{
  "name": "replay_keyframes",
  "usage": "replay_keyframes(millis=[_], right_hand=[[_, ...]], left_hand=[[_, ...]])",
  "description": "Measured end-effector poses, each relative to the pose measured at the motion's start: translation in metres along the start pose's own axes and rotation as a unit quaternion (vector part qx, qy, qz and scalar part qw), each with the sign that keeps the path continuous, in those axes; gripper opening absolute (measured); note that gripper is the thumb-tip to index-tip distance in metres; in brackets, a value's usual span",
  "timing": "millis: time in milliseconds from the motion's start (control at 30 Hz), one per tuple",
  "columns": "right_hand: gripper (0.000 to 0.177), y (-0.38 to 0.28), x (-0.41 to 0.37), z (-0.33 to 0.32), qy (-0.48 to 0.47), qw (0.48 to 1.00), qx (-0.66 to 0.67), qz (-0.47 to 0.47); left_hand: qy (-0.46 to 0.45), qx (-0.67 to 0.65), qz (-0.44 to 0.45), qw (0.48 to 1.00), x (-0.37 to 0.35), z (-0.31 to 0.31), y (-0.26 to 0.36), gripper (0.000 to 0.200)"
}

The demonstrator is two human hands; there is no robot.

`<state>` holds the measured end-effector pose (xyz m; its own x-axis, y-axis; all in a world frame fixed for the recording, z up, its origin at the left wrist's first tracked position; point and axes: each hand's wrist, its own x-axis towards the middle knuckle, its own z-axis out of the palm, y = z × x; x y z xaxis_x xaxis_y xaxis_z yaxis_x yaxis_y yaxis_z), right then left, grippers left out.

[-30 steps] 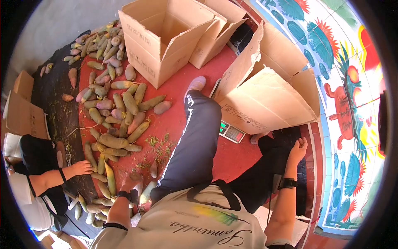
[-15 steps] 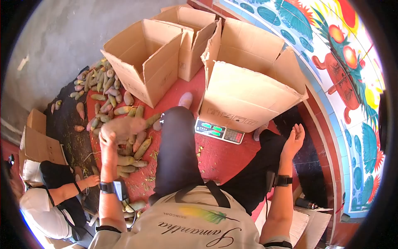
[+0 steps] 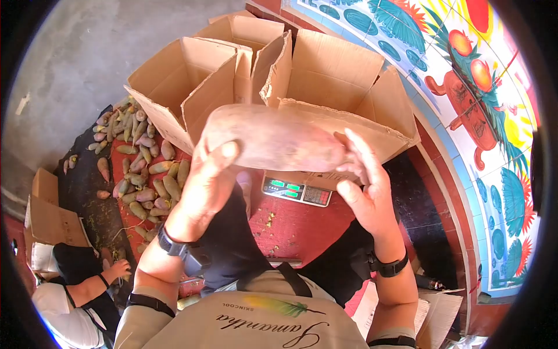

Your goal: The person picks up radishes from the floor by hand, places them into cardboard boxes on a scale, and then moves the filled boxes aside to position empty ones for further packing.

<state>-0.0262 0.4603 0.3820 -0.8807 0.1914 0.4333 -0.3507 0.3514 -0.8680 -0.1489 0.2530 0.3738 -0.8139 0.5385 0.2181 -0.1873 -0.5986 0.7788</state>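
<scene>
A large pinkish radish [image 3: 273, 139], smeared by motion, is held level in the air in front of me. My left hand [image 3: 209, 180] grips its thick left end, thumb on the near side. My right hand [image 3: 369, 186] has its fingers curled at the narrow right end. Just beyond the radish stands an open cardboard box [image 3: 372, 113], on a digital scale [image 3: 296, 192] with lit green displays. The radish and my hands hide part of the box's front.
Many radishes [image 3: 139, 180] lie in a pile on red and black sheeting to the left. Two more open boxes [image 3: 174, 75] stand behind. A co-worker [image 3: 70, 302] sits at lower left, one hand near the floor. A painted tile wall [image 3: 465, 104] runs along the right.
My left hand has brought the radish up from the pile towards the centre. From the right, my right hand has come in to its other end. The view has shifted slightly.
</scene>
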Motion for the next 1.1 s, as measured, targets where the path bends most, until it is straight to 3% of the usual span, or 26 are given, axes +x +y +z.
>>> replay_keyframes(millis=[233,300,467,567,600,700,733,800,867,1000,1100], right_hand=[[0.062,-0.007,0.023,-0.008,0.048,0.979,0.125,0.150],[0.060,-0.002,0.028,-0.015,0.059,0.994,0.058,0.078],[0.058,-0.007,0.040,-0.029,0.090,0.995,-0.004,0.034],[0.055,-0.008,0.047,-0.042,0.118,0.989,-0.089,0.020],[0.055,-0.007,0.051,-0.047,0.119,0.989,-0.092,0.013],[0.046,-0.005,0.062,-0.062,0.174,0.972,-0.153,0.033],[0.046,-0.003,0.066,-0.066,0.175,0.972,-0.156,0.029],[0.043,0.004,0.073,-0.077,0.188,0.959,-0.200,0.065],[0.040,0.020,0.077,-0.088,0.184,0.957,-0.215,0.055],[0.042,0.051,0.083,-0.104,0.151,0.927,-0.341,0.043],[0.039,0.059,0.089,-0.106,0.091,0.905,-0.409,0.077]], left_hand=[[-0.064,0.018,-0.015,0.998,0.039,0.020,-0.012,0.071],[-0.092,0.054,-0.003,0.994,0.050,0.020,-0.017,0.069],[-0.130,0.201,0.100,0.966,0.074,0.004,-0.037,0.064],[-0.061,0.426,0.260,0.864,0.086,-0.012,-0.048,0.064],[-0.062,0.424,0.266,0.864,0.088,-0.017,-0.053,0.064],[-0.041,0.555,0.288,0.780,0.087,-0.023,-0.066,0.063],[-0.041,0.552,0.292,0.780,0.086,-0.022,-0.068,0.063],[-0.091,0.669,0.261,0.690,0.085,-0.021,-0.071,0.065],[-0.091,0.654,0.264,0.703,0.083,-0.015,-0.072,0.067],[0.003,0.701,0.216,0.680,0.088,-0.012,-0.073,0.057],[-0.004,0.678,0.237,0.696,0.093,-0.018,-0.078,0.049]])
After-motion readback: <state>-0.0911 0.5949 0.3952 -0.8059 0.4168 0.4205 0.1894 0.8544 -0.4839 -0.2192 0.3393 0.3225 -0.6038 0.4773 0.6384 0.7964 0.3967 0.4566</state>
